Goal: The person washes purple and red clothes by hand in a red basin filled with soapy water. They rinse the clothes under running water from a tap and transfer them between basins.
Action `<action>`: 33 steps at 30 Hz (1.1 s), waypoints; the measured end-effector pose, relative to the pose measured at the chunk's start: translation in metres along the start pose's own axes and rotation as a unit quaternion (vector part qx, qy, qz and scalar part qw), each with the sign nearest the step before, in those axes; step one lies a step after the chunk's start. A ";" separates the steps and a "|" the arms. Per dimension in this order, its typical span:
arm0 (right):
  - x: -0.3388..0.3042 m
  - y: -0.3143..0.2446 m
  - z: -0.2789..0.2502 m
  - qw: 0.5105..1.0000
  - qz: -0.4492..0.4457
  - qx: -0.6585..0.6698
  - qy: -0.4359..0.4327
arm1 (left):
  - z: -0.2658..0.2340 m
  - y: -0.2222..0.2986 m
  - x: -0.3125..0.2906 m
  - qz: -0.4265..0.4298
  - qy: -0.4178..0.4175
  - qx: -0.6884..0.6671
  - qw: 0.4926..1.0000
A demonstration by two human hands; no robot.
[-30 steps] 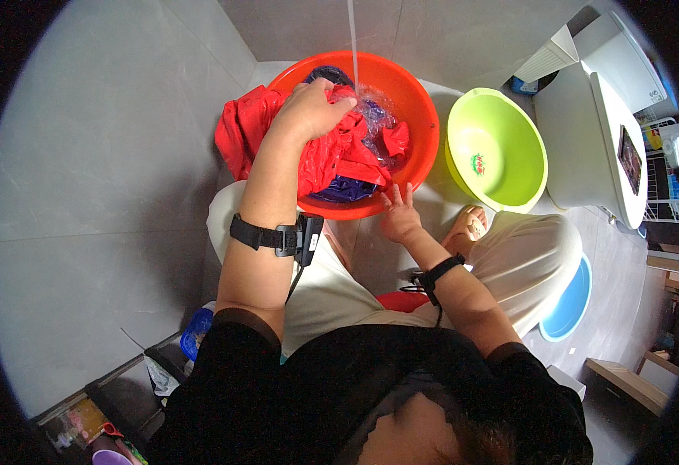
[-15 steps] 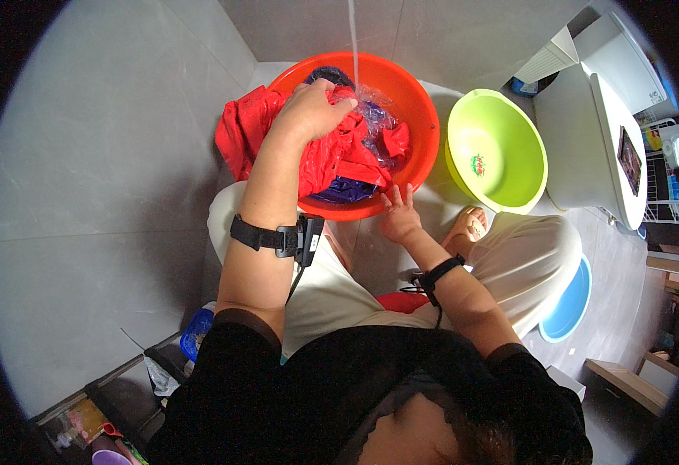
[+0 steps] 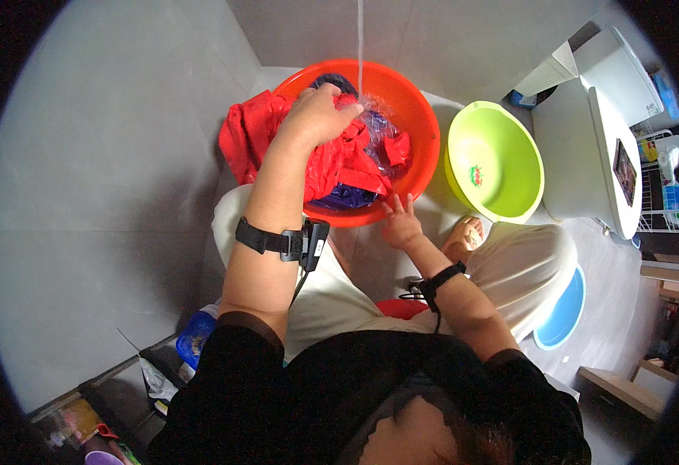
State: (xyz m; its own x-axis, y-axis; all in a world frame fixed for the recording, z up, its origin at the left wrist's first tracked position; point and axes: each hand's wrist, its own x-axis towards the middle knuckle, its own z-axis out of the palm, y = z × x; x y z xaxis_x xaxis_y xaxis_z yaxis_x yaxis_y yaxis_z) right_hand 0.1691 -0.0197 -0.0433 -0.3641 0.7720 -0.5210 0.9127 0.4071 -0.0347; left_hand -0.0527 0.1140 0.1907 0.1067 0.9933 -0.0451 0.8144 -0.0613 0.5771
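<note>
A large orange-red basin [image 3: 426, 116] stands on the floor, with a thin stream of water [image 3: 360, 46] falling into it. Inside lie a wet red garment [image 3: 339, 167] and dark blue cloth [image 3: 349, 196]; part of the red one hangs over the left rim. My left hand [image 3: 320, 116] is on the upper part of the red garment, fingers curled over the fabric and thumb out to the right. Part of those fingers is hidden. By the near right rim, my right hand [image 3: 403, 225] holds nothing, its fingers spread.
A lime green basin [image 3: 502, 147] stands to the right, beside a white lidded bin-like container [image 3: 576, 155]. Farther right are a blue basin [image 3: 563, 314] and a wire rack [image 3: 657, 186]. Grey walls [image 3: 114, 155] rise on the left and behind.
The whole view has shifted slightly. My left hand stays on the red garment and my right hand stays by the rim, fingers still spread. Water keeps running.
</note>
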 end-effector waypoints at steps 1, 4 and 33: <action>0.002 0.003 0.010 1.000 -0.015 -0.011 0.023 | -0.001 0.000 0.001 -0.002 0.000 -0.001 1.000; 0.014 0.017 0.025 0.996 -0.070 -0.013 0.049 | -0.004 0.001 0.002 -0.004 -0.020 -0.068 0.997; -0.042 0.044 -0.763 0.713 0.060 -0.344 0.608 | -0.020 -0.009 -0.020 -0.024 0.009 -0.112 0.993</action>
State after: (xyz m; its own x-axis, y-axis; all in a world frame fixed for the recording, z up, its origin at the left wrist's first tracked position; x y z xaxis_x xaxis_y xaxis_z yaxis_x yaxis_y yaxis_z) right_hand 0.0830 0.3377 0.6278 -0.5645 0.5045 0.6533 0.7959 0.1229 0.5928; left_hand -0.0737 0.0966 0.2025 0.0587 0.9963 -0.0630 0.6700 0.0075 0.7424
